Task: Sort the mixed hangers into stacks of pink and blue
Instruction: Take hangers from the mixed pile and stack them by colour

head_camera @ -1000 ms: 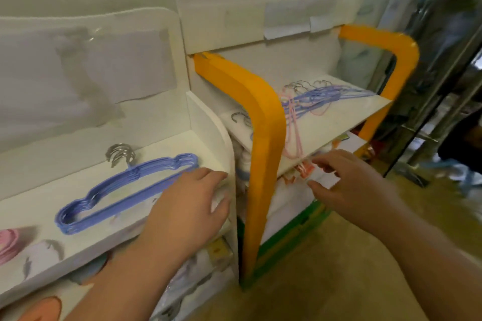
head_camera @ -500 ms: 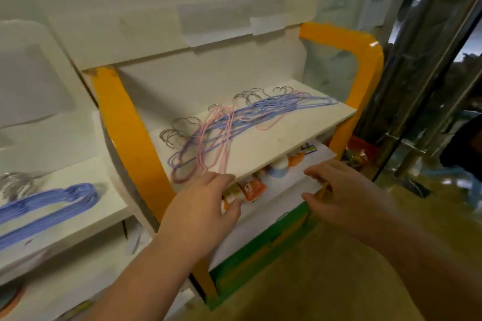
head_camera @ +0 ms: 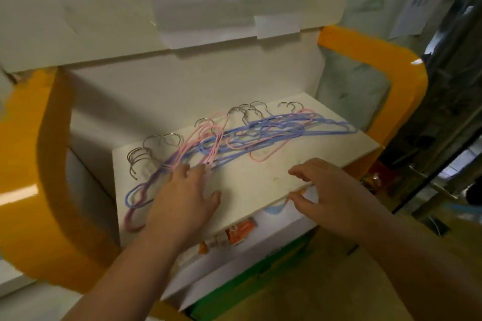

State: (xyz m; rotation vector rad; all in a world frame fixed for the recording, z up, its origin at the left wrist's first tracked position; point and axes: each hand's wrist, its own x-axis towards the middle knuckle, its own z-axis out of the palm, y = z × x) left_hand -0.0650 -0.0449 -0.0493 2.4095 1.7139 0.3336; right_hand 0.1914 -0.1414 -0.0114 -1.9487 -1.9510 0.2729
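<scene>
A tangled pile of mixed hangers (head_camera: 234,138), pink and blue with metal hooks, lies across the white shelf (head_camera: 260,180) of the orange-framed unit. My left hand (head_camera: 185,198) lies flat over the pile's left end, fingertips touching pink and blue wires, fingers fairly straight. My right hand (head_camera: 328,190) hovers at the shelf's front edge, fingers relaxed and spread, thumb below the edge, holding nothing. Part of the pile's left end is hidden under my left hand.
Orange frame arms (head_camera: 39,177) rise at left, and the other arm (head_camera: 386,65) at right. A lower shelf (head_camera: 240,250) holds small orange packets. A metal door frame (head_camera: 443,138) stands to the right.
The view has swung right, away from the blue stack on the left shelf. Both hands have moved up to the mixed pile; my left hand now touches it.
</scene>
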